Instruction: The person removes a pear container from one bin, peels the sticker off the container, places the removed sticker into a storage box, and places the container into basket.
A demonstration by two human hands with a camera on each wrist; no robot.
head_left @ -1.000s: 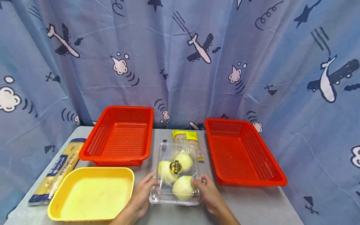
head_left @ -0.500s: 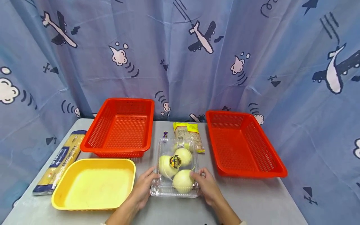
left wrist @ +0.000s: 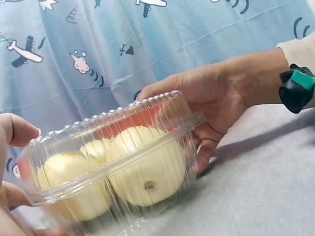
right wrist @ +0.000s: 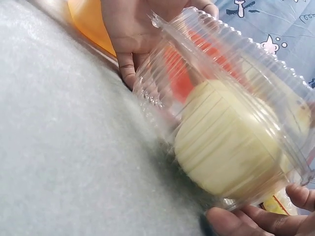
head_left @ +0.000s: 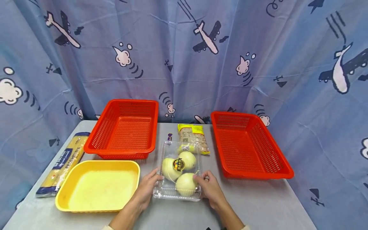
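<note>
Right now both hands clasp a clear plastic clamshell box of three pale round fruits at the near middle of the grey table — the left hand curls round its left edge, the right hand round its right. Just left of it lies a yellow tray, with a spaghetti packet beyond that; two red baskets stand further back on either side — a yellow-labelled packet lies between them, just behind the box
</note>
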